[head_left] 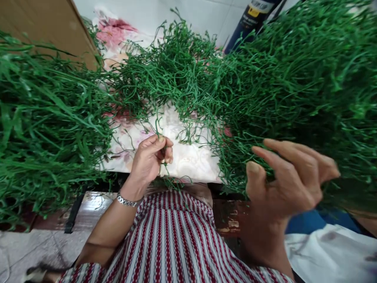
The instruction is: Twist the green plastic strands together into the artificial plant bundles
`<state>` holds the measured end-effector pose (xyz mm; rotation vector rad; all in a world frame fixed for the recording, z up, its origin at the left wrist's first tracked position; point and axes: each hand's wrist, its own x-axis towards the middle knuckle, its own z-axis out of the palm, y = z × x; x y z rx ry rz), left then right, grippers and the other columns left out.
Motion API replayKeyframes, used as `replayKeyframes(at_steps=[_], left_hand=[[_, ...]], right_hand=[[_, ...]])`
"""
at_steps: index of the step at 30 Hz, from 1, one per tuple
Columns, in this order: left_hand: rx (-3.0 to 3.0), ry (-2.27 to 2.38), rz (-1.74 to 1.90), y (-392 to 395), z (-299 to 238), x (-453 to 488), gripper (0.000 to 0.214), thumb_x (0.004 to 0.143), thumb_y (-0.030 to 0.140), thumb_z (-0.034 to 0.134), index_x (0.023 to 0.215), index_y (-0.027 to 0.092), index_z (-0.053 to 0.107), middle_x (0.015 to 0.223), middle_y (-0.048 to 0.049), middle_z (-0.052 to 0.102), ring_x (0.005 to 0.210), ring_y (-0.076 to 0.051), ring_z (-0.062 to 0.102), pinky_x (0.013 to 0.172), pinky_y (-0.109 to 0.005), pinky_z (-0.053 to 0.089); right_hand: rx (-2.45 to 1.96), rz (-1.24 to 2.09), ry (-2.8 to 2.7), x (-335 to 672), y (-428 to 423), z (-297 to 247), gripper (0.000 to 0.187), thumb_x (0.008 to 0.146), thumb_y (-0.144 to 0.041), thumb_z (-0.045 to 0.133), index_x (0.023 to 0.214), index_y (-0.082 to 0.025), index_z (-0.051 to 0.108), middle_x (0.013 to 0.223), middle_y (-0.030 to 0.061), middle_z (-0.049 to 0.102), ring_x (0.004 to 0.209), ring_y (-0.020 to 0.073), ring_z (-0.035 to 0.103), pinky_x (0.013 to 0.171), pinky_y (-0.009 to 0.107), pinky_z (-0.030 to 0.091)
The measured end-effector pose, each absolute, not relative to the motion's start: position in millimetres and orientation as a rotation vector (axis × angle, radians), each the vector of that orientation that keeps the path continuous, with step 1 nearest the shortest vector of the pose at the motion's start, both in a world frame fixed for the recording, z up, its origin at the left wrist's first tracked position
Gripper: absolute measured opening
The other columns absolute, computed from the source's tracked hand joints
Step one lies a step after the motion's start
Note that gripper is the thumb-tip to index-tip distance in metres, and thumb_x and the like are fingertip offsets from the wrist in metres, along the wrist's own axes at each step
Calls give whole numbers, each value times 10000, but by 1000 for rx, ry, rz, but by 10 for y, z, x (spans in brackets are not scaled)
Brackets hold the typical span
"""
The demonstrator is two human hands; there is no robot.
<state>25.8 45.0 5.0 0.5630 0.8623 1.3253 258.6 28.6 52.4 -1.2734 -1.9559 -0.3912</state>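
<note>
1. Left heap of green stems (50,129): piled within easy reach.
2. Left hand (150,155) fingertip-pinches a slender stem (157,124) over the floral tablecloth (191,163), a grip suiting its thinness.
3. Right hand (290,181), splayed, seemingly empty though blurred, beside the right heap (282,86).

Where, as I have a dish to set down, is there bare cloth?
The barest patch is the cloth between the left hand and the right heap, with loose stems at its far side. Left of that hand, stems dot the cloth up to the left heap. Both heaps, the back heap and the space around the right hand are crowded.
</note>
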Motion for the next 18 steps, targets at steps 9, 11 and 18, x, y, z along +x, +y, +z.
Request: replayKeyframes(at_steps=[9,11,18], left_hand=[[692,834,1403,444,203,377,155,752,263,614,666,144,665,590,-11,618,578,-89,557,592,-202,440],[713,864,1397,453,206,390,154,740,274,633,670,144,674,642,-20,641,612,-95,565,589,-200,438],[859,889,1383,500,185,415,183,734,307,645,669,143,691,627,-23,637,649,-105,579,681,-224,450]], right_hand=[[-954,1001,-2139,1721,399,127,168,840,-290,527,864,-149,618,761,30,610,694,121,548,666,254,440],[-995,1147,-2075,1685,422,82,172,828,-306,542,806,-151,612,682,2,578,606,96,500,592,227,408],[-1061,1442,-1977,1624,427,12,220,801,-282,542,631,-142,538,544,-51,440,494,53,358,473,193,285]])
